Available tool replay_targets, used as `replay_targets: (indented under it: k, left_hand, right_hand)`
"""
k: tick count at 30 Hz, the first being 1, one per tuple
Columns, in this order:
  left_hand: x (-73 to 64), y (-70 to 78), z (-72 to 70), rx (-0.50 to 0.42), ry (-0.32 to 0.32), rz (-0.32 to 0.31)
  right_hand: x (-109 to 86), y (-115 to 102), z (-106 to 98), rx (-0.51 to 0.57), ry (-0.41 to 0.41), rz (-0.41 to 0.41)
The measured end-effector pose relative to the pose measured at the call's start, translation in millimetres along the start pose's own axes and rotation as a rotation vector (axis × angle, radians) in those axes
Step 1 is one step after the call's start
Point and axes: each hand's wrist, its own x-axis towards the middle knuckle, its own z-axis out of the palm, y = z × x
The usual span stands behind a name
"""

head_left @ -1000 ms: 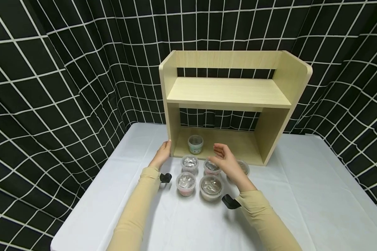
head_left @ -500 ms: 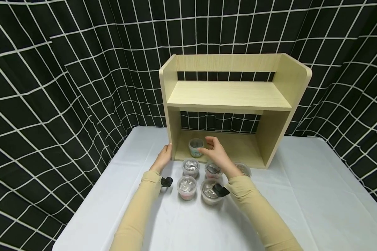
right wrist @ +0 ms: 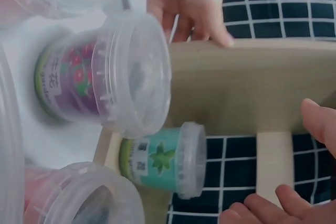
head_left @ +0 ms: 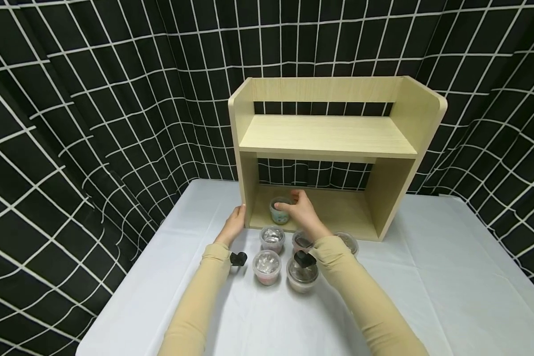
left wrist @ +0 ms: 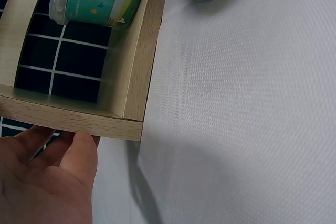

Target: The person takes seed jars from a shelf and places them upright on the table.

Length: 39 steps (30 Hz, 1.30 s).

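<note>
A small teal-labelled plastic cup with a clear lid (head_left: 279, 216) stands on the lower board of a pale wooden desktop shelf (head_left: 325, 133). My right hand (head_left: 307, 216) reaches over it, overlapping its right side in the head view. In the right wrist view, thumb and fingers (right wrist: 265, 209) are spread apart near the lid of the teal cup (right wrist: 163, 161). My left hand (head_left: 233, 226) rests against the outer face of the shelf's left side panel (left wrist: 68, 116), thumb at the front edge.
Several lidded plastic cups stand on the white-covered table (head_left: 449, 277) before the shelf, including a pink one (head_left: 267, 267), a larger one (head_left: 301, 277) and a purple-labelled one (right wrist: 79, 80). Black cloth with white grid lines (head_left: 115, 99) hangs behind and beside the table.
My right hand has moved left and forward, from above the front cups to the teal cup inside the shelf. My left hand stays at the side panel.
</note>
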Motion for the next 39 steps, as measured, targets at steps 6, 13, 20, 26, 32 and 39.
replay_targets:
  k: [6, 13, 20, 26, 32, 39]
  left_hand:
    - [-0.6, 1.0, -0.9, 0.003, -0.002, 0.004]
    - [-0.1, 0.8, -2.7, -0.008, 0.009, 0.019]
    - [1.3, 0.6, -3.2, -0.018, 0.007, 0.008]
    - [2.6, -2.7, -3.5, -0.017, -0.003, 0.005]
    - [4.2, -5.0, -3.2, -0.010, -0.002, 0.010]
    - [4.5, -3.7, -2.1, -0.003, 0.003, 0.003]
  right_hand:
    - [9.6, 5.9, 1.7, -0.039, 0.022, 0.002]
    - [20.5, 8.6, 1.7, -0.072, 0.047, 0.048]
    - [27.7, 8.2, 2.5, -0.156, 0.051, 0.057]
    - [36.0, 11.4, 0.3, -0.215, 0.037, 0.086]
    - [40.0, 14.7, 1.2, -0.270, 0.026, 0.082]
    - [41.1, 16.0, 6.3, -0.279, 0.002, 0.085]
